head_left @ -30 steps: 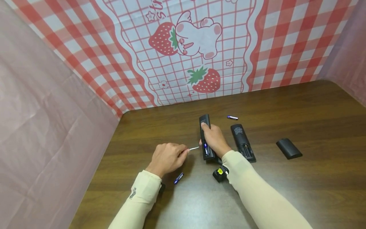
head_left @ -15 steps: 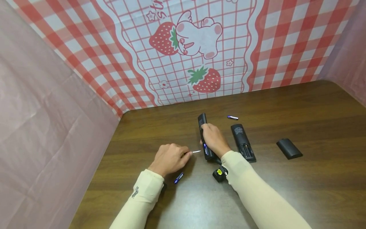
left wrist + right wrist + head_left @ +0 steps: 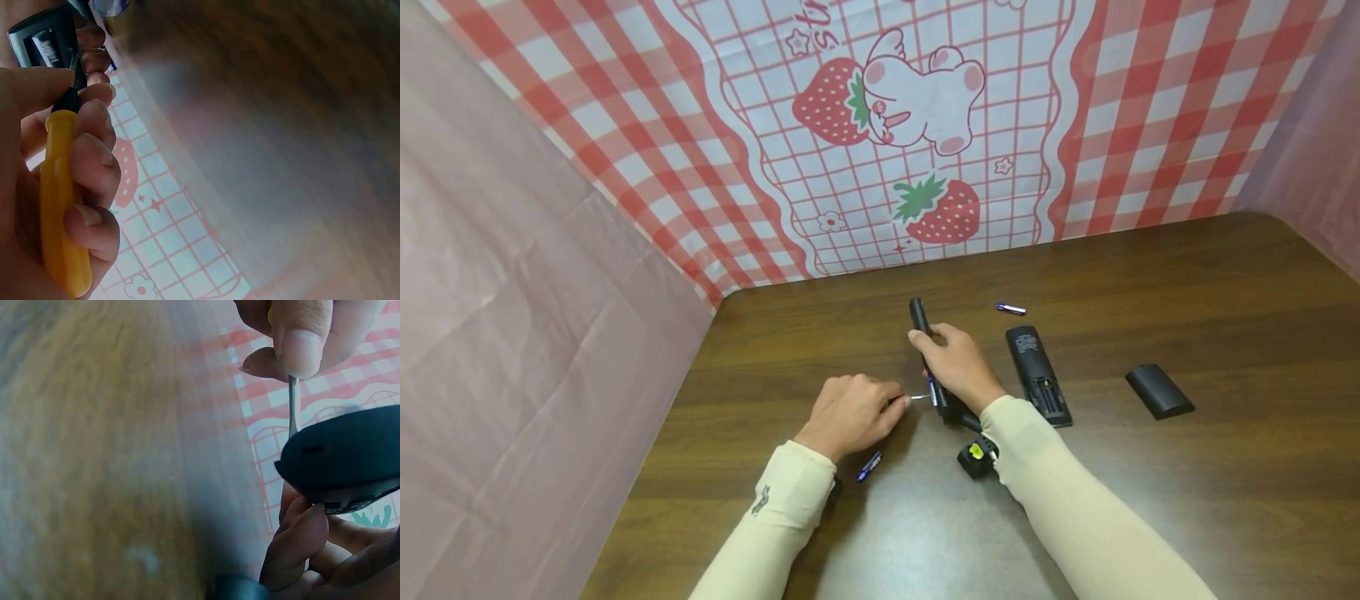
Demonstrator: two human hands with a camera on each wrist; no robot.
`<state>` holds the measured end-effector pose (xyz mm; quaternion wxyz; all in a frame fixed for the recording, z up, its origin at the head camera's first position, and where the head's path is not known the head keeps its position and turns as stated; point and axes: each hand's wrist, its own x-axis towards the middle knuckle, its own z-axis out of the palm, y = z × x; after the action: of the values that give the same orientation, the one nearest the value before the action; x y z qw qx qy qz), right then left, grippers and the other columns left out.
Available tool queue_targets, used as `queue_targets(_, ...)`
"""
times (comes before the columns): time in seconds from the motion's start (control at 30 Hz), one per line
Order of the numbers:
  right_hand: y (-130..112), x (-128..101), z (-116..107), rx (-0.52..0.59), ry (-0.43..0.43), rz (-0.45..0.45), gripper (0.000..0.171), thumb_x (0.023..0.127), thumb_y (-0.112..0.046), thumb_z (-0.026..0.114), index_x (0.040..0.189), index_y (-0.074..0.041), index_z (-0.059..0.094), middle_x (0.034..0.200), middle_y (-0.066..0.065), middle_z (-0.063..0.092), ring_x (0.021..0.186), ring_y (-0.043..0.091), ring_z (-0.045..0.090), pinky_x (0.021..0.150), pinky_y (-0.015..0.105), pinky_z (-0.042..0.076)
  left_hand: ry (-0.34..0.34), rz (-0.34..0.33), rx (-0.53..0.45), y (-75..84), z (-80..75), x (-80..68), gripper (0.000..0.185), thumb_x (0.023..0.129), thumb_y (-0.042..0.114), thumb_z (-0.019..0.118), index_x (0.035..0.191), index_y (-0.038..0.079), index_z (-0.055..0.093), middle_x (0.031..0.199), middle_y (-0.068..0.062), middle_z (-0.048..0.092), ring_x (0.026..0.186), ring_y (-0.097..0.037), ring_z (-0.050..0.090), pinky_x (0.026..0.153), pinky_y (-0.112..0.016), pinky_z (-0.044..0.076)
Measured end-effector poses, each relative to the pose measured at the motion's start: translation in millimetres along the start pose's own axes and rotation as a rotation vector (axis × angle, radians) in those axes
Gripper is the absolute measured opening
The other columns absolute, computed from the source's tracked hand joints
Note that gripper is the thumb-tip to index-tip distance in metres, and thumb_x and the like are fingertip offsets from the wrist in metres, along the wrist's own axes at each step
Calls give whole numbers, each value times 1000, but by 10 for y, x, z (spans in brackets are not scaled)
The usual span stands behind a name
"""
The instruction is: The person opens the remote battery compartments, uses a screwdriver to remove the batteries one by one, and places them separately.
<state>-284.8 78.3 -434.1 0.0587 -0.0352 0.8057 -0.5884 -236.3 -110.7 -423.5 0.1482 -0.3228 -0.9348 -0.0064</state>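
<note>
My left hand [image 3: 852, 414] grips a screwdriver [image 3: 58, 181], its fingers curled round the yellow handle in the left wrist view. The thin metal shaft reaches to the edge of the black remote control [image 3: 919, 317], and in the right wrist view its tip is hidden behind the remote's end. My right hand [image 3: 958, 364] holds this remote tilted up on its side, thumb along one face. A battery [image 3: 933, 392] shows in its open compartment, which faces left. Just below my left hand, a loose purple-and-silver battery [image 3: 869, 467] lies on the table.
To the right of my right hand lies a second remote [image 3: 1033, 367] with its battery bay uncovered. A black battery cover [image 3: 1159, 391] sits farther right, and another battery [image 3: 1011, 309] lies near the back. A checkered cloth [image 3: 925, 125] hangs behind the wooden table [image 3: 1225, 317].
My right hand has turned the remote farther onto its edge, compartment towards the left. My left hand has shifted slightly right with the screwdriver, closer to the remote.
</note>
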Motion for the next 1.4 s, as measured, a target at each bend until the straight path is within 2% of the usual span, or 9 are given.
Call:
queue_targets(0.2, 18, -2, -1, -21, -5, 1, 62, 97, -54, 58, 140, -8, 54, 100, 13, 68, 76, 21, 67, 69, 35, 51, 0, 4, -5, 7, 9, 8, 27, 98, 36, 61, 74, 24, 62, 60, 14, 53, 49, -5, 49, 43, -29, 39)
queue_targets(0.4, 12, 5, -5, -20, -2, -1, 61, 97, -54, 57, 137, -8, 56, 93, 15, 69, 73, 21, 66, 68, 35, 50, -14, 5, -11, 15, 10, 9, 28, 99, 37, 60, 74, 24, 61, 60, 14, 52, 49, -4, 47, 43, -28, 38)
queue_targets(0.83, 3, -2, -14, -50, -7, 22, 61, 99, -53, 54, 138, -6, 55, 91, 13, 70, 75, 20, 67, 67, 34, 50, -26, -11, -11, 23, -19, 5, 27, 98, 39, 62, 75, 24, 62, 61, 13, 53, 53, -7, 54, 44, -31, 41)
queue_targets(1.1, 1, 1, -17, -40, -14, 32, 59, 100, -50, 52, 137, -4, 55, 91, 14, 70, 75, 21, 67, 67, 35, 50, -42, -68, 28, -96, -76, -43, 25, 99, 41, 60, 86, 22, 71, 63, 13, 57, 53, -5, 51, 44, -28, 38)
queue_targets(1.4, -4, 4, -5, -37, -8, 31, 52, 102, -47, 52, 128, -3, 60, 85, 14, 70, 71, 20, 66, 66, 33, 48, 8, -108, 26, -222, -91, -154, 26, 97, 41, 64, 80, 21, 68, 59, 12, 52, 50, -6, 47, 42, -30, 37)
